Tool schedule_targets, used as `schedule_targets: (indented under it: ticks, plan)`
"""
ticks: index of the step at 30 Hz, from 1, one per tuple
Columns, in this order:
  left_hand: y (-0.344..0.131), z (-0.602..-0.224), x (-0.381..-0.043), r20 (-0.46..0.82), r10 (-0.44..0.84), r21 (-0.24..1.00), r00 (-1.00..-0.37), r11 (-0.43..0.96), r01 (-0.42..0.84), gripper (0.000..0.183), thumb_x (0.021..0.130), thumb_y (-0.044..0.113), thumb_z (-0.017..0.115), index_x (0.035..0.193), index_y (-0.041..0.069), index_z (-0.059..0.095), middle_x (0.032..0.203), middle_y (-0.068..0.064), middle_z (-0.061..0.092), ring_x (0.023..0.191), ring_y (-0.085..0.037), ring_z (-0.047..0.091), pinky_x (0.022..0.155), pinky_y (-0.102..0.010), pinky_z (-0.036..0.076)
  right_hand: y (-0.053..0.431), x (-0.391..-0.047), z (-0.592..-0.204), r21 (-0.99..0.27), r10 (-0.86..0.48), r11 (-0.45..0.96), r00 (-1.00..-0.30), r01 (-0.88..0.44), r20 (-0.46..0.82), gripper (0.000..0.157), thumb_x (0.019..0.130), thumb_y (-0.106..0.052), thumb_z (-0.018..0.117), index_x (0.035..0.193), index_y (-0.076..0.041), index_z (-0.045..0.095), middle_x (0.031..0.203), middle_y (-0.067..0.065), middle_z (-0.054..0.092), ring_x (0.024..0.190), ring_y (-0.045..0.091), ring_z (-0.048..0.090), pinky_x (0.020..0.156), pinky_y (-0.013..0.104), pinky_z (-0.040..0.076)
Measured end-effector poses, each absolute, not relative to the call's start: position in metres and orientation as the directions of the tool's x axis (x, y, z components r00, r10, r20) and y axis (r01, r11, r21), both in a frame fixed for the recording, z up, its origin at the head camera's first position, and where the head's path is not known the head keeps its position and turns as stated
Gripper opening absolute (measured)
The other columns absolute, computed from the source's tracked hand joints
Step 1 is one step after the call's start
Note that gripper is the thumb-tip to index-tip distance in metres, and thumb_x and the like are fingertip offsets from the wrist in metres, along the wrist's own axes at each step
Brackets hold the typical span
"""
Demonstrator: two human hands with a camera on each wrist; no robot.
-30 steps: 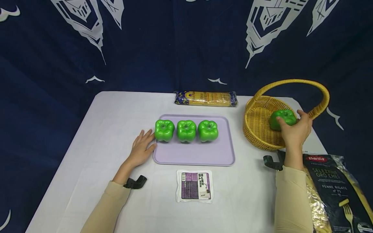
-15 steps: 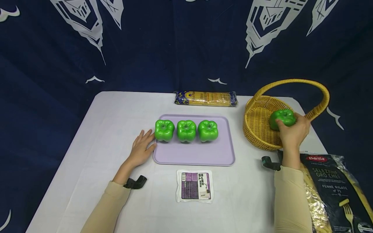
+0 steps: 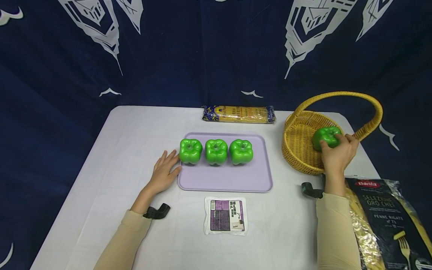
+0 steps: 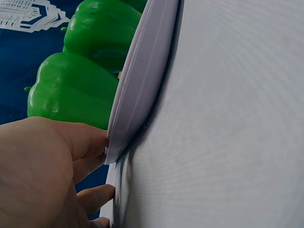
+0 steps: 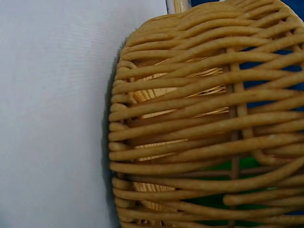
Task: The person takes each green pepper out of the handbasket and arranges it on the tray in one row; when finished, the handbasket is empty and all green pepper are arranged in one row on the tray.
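Observation:
My right hand [image 3: 339, 153] grips a green bell pepper [image 3: 325, 137] inside the yellow wicker basket [image 3: 291, 157], reaching under its arched handle. Only the basket's weave [image 5: 175, 114] fills the right wrist view, with green showing through its gaps; the right hand is hidden there. My left hand [image 3: 164, 173] lies with spread fingers at the left edge of the lilac tray [image 3: 224, 178]. In the left wrist view, the left hand [image 4: 42, 166] touches the tray rim [image 4: 142, 71]. Three green bell peppers [image 3: 216, 152] stand in a row on the tray, the leftmost beside the left fingertips.
A yellow spaghetti packet [image 3: 241, 114] lies behind the tray. A white and purple sachet [image 3: 227, 216] lies in front. On the right, a black penne bag [image 3: 381, 217] sits near the right forearm. A dark blue patterned cloth [image 3: 202, 48] hangs behind the white table [image 3: 114, 150].
My right hand has shifted slightly left and toward me at the pepper in the basket, which stays nearly in place. The left hand and the tray have not moved.

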State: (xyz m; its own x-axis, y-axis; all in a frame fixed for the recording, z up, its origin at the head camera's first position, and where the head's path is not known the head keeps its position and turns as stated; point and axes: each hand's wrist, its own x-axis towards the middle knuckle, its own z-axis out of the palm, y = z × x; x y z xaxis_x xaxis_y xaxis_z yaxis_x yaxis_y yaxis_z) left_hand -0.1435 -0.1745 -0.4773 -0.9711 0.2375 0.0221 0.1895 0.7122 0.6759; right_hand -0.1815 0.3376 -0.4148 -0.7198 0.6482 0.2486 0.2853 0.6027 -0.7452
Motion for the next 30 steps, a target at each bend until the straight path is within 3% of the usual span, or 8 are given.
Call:
schedule_targets:
  ticks: [30]
  plan:
    - [-0.1744,-0.4764,-0.143,0.016,0.235,0.671,-0.972,0.718,0.184,0.053,0.099,0.02,0.05,0.148,0.004,0.04,0.16,-0.022,0.024,0.15,-0.043,0.001,0.119,-0.061,-0.003,0.3355,-0.1805,-0.4149,-0.747,0.669,0.582,-0.712,0.321,0.216,0.052,0.091,-0.019,0.068,0.138,-0.002,0.053,0.147,0.017,0.038,0.142,0.031,0.029,0.12,0.041,0.023]
